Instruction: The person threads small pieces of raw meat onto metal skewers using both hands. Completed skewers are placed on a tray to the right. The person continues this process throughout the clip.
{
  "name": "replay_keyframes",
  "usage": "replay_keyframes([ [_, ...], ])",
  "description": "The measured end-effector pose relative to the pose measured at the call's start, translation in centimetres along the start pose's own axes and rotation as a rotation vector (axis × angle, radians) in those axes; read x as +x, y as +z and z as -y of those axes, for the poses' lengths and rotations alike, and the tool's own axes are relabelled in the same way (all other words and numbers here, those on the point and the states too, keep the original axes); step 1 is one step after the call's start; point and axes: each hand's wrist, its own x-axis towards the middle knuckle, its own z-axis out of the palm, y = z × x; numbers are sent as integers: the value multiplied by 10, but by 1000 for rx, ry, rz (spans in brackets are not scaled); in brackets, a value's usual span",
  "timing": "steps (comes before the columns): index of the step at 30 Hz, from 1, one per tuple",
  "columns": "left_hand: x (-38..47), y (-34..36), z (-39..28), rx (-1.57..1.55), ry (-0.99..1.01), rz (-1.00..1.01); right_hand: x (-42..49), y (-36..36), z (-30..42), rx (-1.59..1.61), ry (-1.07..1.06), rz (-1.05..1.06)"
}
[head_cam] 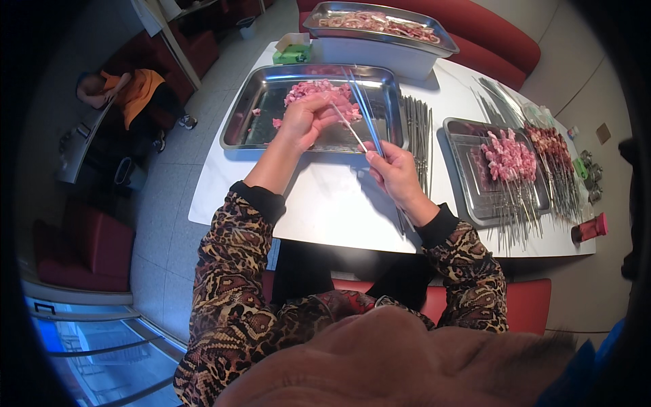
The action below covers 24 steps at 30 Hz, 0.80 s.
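Observation:
My right hand grips several thin metal skewers, which point up and away over a deep metal tray. One pale-looking skewer slants from this hand toward the fingertips of my left hand. Thumb and fingers of the left hand are at its tip, above the tray; whether they pinch a piece of meat there cannot be made out. Behind that hand, a heap of raw pink meat pieces lies in the tray, with a few loose bits to the left.
Bare skewers lie right of the tray. Farther right, a smaller tray bears skewered pink meat, beside darker meat skewers. A red-lidded jar is near the edge. Behind stand a green tissue box and another meat tray.

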Motion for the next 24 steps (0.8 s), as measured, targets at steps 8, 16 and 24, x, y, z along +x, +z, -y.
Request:
replay_keyframes([
  [8, -5, 16, 6, 98, -148, 113, 9, -8, -3, 79, -58, -68],
  [16, -4, 12, 6, 229, -93, 98, 7, -6, 4, 42, -20, -89],
  [24, -1, 5, -1, 265, 22, -126, 5, -5, 5, 8, -3, -71],
])
